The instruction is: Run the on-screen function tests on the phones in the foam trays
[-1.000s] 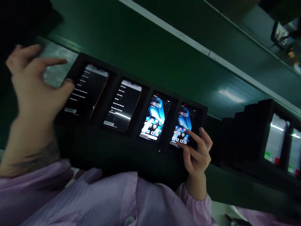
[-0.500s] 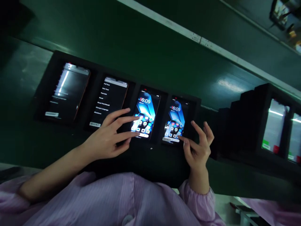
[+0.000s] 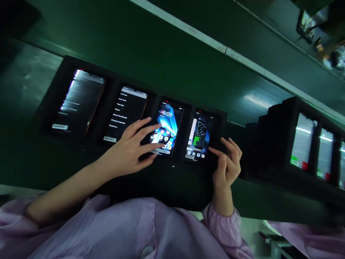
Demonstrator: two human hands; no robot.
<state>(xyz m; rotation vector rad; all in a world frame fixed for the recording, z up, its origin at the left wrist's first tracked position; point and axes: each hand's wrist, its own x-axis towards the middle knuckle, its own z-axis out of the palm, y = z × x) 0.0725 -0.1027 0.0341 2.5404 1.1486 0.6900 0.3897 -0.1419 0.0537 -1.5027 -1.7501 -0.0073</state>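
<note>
Four slots of a long black tray (image 3: 107, 77) hold smartphones. Over the third smartphone (image 3: 170, 120), its home screen lit at 16:09, my left hand (image 3: 132, 147) reaches with spread fingers and grips nothing. Its fingertips are at the lower half of the glass; whether they touch is unclear. My right hand (image 3: 228, 163) has its index finger stretched to the right edge of the rightmost smartphone (image 3: 201, 135), which shows app cards and green text. The second smartphone (image 3: 128, 111) displays a white text menu on black. A dim list shows on the leftmost smartphone (image 3: 79, 104).
Stacked black trays (image 3: 283, 144) stand on the right, the top one holding several phones with green and red labels. A metal strip (image 3: 183, 27) crosses the green bench (image 3: 113, 39). A pink sleeve (image 3: 304, 233) shows at lower right.
The rightmost phone went from its 16:09 home screen to app cards. My right index finger shifted up along it. My left fingers moved slightly up and right over the third phone.
</note>
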